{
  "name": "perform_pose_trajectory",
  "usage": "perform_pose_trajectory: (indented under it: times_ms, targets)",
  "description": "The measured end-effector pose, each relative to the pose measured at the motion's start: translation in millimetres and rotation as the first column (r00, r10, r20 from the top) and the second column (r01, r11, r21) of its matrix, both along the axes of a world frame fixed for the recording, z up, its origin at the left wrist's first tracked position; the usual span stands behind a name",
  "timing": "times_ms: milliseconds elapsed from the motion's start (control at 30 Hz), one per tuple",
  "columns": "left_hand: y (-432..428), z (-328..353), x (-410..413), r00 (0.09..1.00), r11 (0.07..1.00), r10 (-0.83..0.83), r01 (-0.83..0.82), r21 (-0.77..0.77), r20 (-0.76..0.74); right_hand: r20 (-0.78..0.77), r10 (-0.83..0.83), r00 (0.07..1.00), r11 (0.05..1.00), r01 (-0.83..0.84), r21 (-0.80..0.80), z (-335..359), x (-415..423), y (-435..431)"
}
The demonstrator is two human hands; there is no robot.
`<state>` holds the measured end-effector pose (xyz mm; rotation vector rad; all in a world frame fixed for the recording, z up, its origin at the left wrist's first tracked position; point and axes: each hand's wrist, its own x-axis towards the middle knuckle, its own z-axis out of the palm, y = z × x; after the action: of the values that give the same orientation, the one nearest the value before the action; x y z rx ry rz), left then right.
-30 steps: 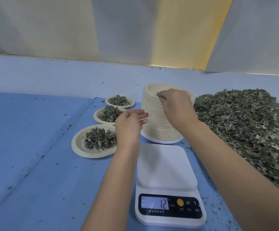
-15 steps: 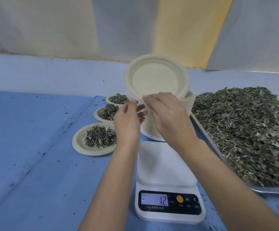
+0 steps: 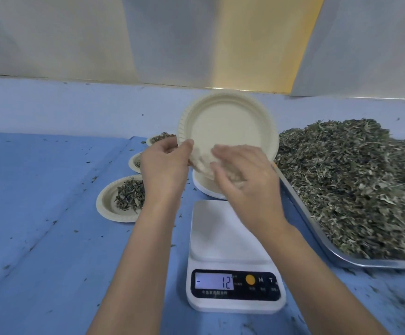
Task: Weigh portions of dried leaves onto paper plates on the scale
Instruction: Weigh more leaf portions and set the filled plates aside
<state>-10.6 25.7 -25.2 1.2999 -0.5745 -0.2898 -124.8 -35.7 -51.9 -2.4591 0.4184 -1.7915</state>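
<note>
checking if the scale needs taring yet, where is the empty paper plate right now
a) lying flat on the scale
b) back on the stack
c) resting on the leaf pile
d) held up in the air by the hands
d: the empty paper plate is tilted up in the air, with the left hand pinching its lower rim and the blurred right hand at that rim; the scale platform is bare.
</note>
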Motion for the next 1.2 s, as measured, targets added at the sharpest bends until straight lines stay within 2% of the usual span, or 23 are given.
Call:
perform_pose_trajectory:
  times_ms: [67,133,200,267,333,467,533,667,800,933,1067,1200]
  targets:
    - [2,0,1,0.999,0.998,-0.034,0.032,0.052,0.033,0.12,-0.092,0.988,0.982,0.07,0.176,6,-9,-5]
    - [5,1,2,0.993,0.991,-0.102,0.096,0.089,0.067,0.211,-0.222,0.952,0.904,0.12,0.411,15,-21,-15]
    - [7,2,2,0.981,0.979,-0.182,0.173,0.105,0.075,0.305,-0.238,0.922,0.749,-0.025,0.662,23,-33,-26]
    - [8,2,4,0.965,0.962,-0.243,0.228,0.152,0.095,0.385,-0.204,0.9,0.59,-0.201,0.782,25,-42,-32]
    - [10,2,6,0.947,0.942,-0.279,0.238,0.238,0.16,0.36,-0.21,0.909,0.534,-0.201,0.821,21,-48,-35]
    - [16,-1,14,0.903,0.871,-0.305,0.137,0.471,0.303,0.231,-0.182,0.956,0.479,-0.119,0.87,14,-56,-41]
    - [18,-3,20,0.894,0.815,-0.335,0.116,0.568,0.297,0.12,-0.133,0.984,0.444,-0.049,0.894,11,-58,-43]
    - [20,-10,28,0.886,0.658,-0.421,0.15,0.738,0.195,-0.071,-0.012,0.997,0.391,0.07,0.918,3,-58,-45]
    - [18,-17,29,0.885,0.588,-0.438,0.149,0.795,0.159,-0.184,0.04,0.982,0.35,0.158,0.923,-9,-56,-49]
    - [16,-17,27,0.879,0.545,-0.46,0.17,0.821,0.124,-0.188,0.023,0.982,0.34,0.17,0.925,-16,-53,-51]
    - [12,-20,26,0.868,0.53,-0.47,0.136,0.837,0.157,-0.249,-0.02,0.968,0.327,0.242,0.913,-23,-53,-56]
    - [13,-20,27,0.877,0.492,-0.472,0.184,0.851,0.084,-0.287,-0.023,0.958,0.308,0.28,0.909,-27,-52,-59]
